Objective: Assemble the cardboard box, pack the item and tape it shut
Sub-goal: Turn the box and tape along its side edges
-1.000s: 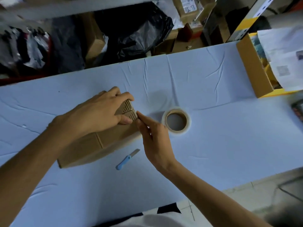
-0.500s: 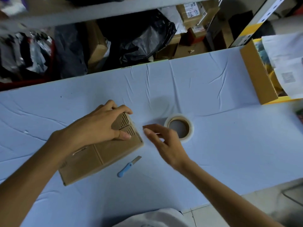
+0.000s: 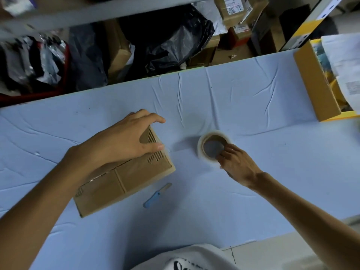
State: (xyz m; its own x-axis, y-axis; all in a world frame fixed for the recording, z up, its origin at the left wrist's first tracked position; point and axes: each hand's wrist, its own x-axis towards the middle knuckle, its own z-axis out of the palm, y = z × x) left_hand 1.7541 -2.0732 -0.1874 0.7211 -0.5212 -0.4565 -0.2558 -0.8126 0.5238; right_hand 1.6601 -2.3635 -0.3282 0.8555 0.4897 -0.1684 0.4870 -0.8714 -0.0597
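Observation:
A small brown cardboard box (image 3: 124, 180) lies closed on the blue-covered table (image 3: 253, 182), left of centre. My left hand (image 3: 124, 141) rests flat on its far end, fingers spread over the slotted top. A roll of clear tape (image 3: 213, 148) sits on the table to the box's right. My right hand (image 3: 236, 164) grips the roll's near rim, fingertips inside the core. A blue-handled knife (image 3: 155, 195) lies on the cloth just in front of the box.
An open yellow-and-brown carton (image 3: 317, 82) holding papers stands at the table's far right. Beyond the far edge, shelves hold black bags (image 3: 175, 39) and several parcels. The table's near edge runs close to my body.
My right hand left the box's end, moved right and closed on the tape roll. The box now lies flatter under my left hand.

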